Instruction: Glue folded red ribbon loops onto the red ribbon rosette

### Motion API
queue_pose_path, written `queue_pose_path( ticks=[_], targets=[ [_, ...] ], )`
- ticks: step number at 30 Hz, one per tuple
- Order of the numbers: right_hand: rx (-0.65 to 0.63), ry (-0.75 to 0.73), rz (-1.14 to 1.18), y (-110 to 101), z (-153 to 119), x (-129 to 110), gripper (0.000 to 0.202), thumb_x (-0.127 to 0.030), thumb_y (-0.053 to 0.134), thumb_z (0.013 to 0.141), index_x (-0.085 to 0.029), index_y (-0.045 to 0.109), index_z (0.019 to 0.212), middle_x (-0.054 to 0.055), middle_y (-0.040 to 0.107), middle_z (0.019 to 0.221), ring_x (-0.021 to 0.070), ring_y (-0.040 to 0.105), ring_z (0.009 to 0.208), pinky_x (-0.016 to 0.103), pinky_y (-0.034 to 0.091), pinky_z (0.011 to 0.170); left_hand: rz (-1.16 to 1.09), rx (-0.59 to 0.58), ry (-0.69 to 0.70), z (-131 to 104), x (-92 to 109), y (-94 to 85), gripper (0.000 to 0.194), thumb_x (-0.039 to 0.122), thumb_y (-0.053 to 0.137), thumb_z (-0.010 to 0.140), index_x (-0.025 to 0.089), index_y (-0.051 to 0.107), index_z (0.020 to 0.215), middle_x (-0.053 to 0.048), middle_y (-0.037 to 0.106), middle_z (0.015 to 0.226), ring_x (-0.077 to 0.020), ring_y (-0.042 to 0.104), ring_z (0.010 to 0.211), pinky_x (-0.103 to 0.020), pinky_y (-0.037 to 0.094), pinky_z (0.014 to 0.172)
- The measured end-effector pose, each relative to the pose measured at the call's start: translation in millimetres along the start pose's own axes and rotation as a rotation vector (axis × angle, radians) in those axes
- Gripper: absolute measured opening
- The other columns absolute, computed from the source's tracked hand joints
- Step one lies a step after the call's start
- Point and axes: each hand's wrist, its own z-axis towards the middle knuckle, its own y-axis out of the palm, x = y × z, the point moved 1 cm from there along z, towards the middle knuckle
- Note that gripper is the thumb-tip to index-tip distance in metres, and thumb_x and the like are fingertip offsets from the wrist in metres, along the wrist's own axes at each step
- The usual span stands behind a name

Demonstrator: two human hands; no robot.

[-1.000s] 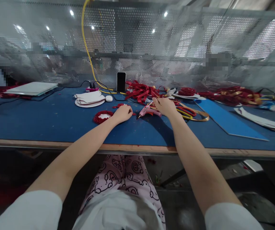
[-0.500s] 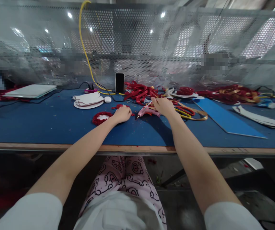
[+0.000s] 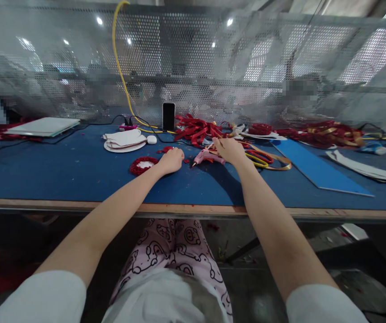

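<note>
White boards point(image 3: 45, 123): are lying well to the left of the left hand point(image 3: 172, 162), towards the far left of the bench point(image 3: 78, 175).
White cut pieces point(image 3: 124, 140): are resting in a low stack, left of the left hand and farther back.
Red rosette with a white centre point(image 3: 144, 166): is lying flat on the bench, just beside the left hand, on its left.
White rounded case point(image 3: 151, 139): is sitting behind the left hand, slightly to its left.
Red scraps point(image 3: 166, 149): are lying just behind the left hand.
Phone point(image 3: 168, 115): is standing upright, well behind the left hand.
Left hand: is resting low over the bench with its fingers curled in; I cannot tell whether they are gripping anything.
Red ribbon pile point(image 3: 199, 130): is spreading behind and between the two hands.
Pink glue gun point(image 3: 208, 156): is lying between the hands, its dark nozzle pointing towards the left hand.
Right hand point(image 3: 229, 149): is bending over the glue gun's rear end, fingers curled; its grip is hidden, so I cannot tell what it is holding.
Red and yellow loops point(image 3: 264, 163): are lying just right of the right hand.
Blue sheet point(image 3: 317, 166): is lying farther right of the right hand.
</note>
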Motion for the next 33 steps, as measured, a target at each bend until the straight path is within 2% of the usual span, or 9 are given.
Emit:
queue_pose_path(
  ticks=[6,11,17,22,27,33],
  targets=[
    [0.008,-0.007,0.001,4,3,3,0.065,-0.054,0.024,0.105,-0.016,0.077,0.11,0.02,0.076,0.111,0.035,0.07,0.108,0.042,0.05,0.091,-0.065,-0.003,0.127,3,-6,-0.7,0.048,0.011,0.041,0.093,0.025,0.072,0.127,-0.009,0.069,0.129,-0.023,0.061,0.121,-0.039,0.046,0.11],
    [0.003,-0.014,0.006,5,5,5,0.067,-0.055,0.024,0.105,-0.016,0.078,0.109,0.019,0.076,0.109,0.0334,0.07,0.108,0.04,0.05,0.091,-0.103,-0.014,0.137,-1,-3,-7.5,0.052,0.006,0.039,0.089,0.022,0.076,0.122,-0.008,0.072,0.123,-0.0208,0.065,0.117,-0.036,0.047,0.11],
    [0.002,-0.014,0.007,5,4,5,0.066,-0.055,0.024,0.105,-0.016,0.077,0.109,0.02,0.076,0.111,0.0362,0.07,0.11,0.043,0.049,0.092,-0.103,-0.016,0.137,-3,0,-12.7,0.043,0.011,0.041,0.093,0.016,0.078,0.113,-0.011,0.075,0.116,-0.0228,0.066,0.114,-0.036,0.048,0.109],
    [-0.001,-0.012,0.0,4,3,4,0.065,-0.054,0.024,0.106,-0.016,0.077,0.109,0.02,0.076,0.112,0.0359,0.07,0.11,0.042,0.049,0.091,-0.107,0.0,0.153,-2,-1,-11.7,0.033,0.02,0.046,0.097,0.016,0.077,0.109,-0.01,0.075,0.115,-0.0235,0.066,0.113,-0.037,0.048,0.107],
    [0.001,-0.009,-0.008,6,4,4,0.064,-0.052,0.026,0.106,-0.015,0.078,0.109,0.019,0.076,0.108,0.0331,0.071,0.108,0.039,0.048,0.089,-0.12,0.017,0.157,-1,-3,-9.1,0.028,0.02,0.051,0.095,0.014,0.077,0.106,-0.012,0.075,0.113,-0.0254,0.066,0.112,-0.039,0.048,0.106],
    [0.028,-0.049,-0.002,10,6,8,0.061,-0.051,0.028,0.106,-0.017,0.079,0.103,0.018,0.077,0.103,0.0347,0.071,0.104,0.04,0.048,0.084,-0.188,0.09,0.117,1,-4,-6.1,0.025,0.018,0.056,0.09,0.017,0.08,0.098,-0.011,0.078,0.105,-0.0257,0.069,0.103,-0.039,0.051,0.101]
  ],
)
